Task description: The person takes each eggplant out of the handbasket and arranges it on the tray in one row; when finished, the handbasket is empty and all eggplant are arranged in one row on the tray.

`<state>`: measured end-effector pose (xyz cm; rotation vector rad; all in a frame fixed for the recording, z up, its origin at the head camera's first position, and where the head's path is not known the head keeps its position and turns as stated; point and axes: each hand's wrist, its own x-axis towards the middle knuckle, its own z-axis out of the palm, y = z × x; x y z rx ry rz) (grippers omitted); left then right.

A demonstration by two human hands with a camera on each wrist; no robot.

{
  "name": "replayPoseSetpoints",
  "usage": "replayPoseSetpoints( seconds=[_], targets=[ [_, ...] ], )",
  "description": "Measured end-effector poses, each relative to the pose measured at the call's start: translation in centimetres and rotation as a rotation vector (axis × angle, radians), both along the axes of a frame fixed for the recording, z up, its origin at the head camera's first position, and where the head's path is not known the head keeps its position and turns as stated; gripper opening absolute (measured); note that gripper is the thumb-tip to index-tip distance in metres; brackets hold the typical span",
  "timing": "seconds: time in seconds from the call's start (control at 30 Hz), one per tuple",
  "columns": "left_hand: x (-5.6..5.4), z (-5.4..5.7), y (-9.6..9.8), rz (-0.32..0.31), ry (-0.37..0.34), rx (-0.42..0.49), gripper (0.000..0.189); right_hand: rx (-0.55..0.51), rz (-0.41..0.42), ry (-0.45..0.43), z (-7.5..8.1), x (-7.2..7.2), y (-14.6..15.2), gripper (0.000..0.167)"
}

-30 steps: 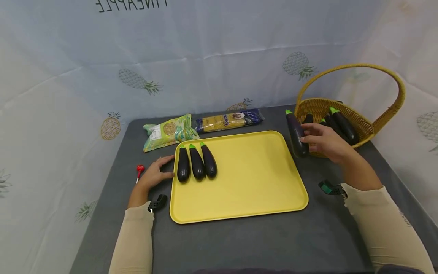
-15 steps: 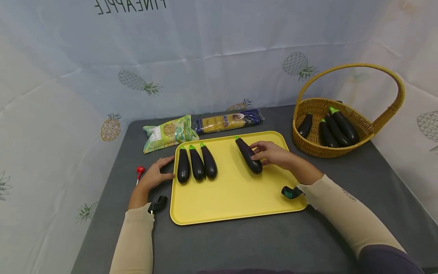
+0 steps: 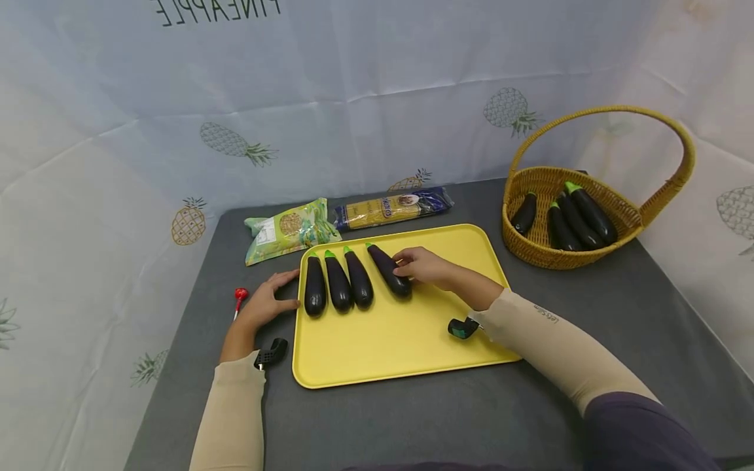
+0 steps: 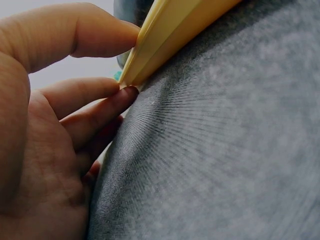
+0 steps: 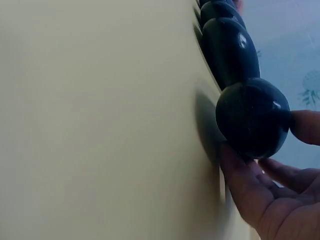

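My right hand (image 3: 421,267) grips a dark eggplant (image 3: 387,269) by its side, close over the yellow tray (image 3: 406,353). In the right wrist view, the rounded end of this eggplant (image 5: 252,117) sits between thumb and fingertips. Three more eggplants lie side by side at the tray's left: one outermost eggplant (image 3: 315,288), a middle eggplant (image 3: 338,282) and an inner eggplant (image 3: 359,280). With fingers spread, my left hand (image 3: 267,302) touches the tray's left rim. The left wrist view shows the fingertips right at the tray's edge (image 4: 155,45).
A wicker basket (image 3: 554,258) with a tall handle holds several eggplants (image 3: 580,219) at the back right. Behind the tray lie a green-yellow bag (image 3: 291,230) and a spaghetti packet (image 3: 394,208). A red lollipop (image 3: 241,294) lies left of the left hand on the grey table (image 3: 377,422).
My right hand has carried the eggplant from beside the basket leftward over the tray, up to near the three lying there. The left hand stays at the tray's rim.
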<state>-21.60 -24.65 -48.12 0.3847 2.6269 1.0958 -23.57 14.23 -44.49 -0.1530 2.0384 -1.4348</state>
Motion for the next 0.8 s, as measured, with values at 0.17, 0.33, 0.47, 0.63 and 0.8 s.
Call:
replayPoseSetpoints(
  seconds=[0.17, 0.33, 0.47, 0.63, 0.8],
  targets=[
    [0.1, 0.1, 0.1, 0.000, 0.006, 0.009, 0.078, 0.066, 0.000, 0.051, -0.2, 0.0, -1.3, 0.046],
    [0.1, 0.0, 0.1, -0.006, 0.026, 0.014, 0.078, 0.081, 0.022, 0.081, -0.6, -0.3, -2.0, 0.045],
    [0.0, 0.0, -0.2, -0.010, 0.044, 0.020, 0.078, 0.078, 0.052, 0.073, -0.4, -0.4, -2.4, 0.044],
    [0.0, -0.2, -0.2, -0.011, 0.057, 0.032, 0.077, 0.078, 0.066, 0.078, -0.3, -0.4, -1.9, 0.047],
    [0.2, -0.3, -0.1, -0.024, 0.047, 0.034, 0.077, 0.119, 0.049, 0.138, 0.8, 0.3, 1.1, 0.051]
  ],
)
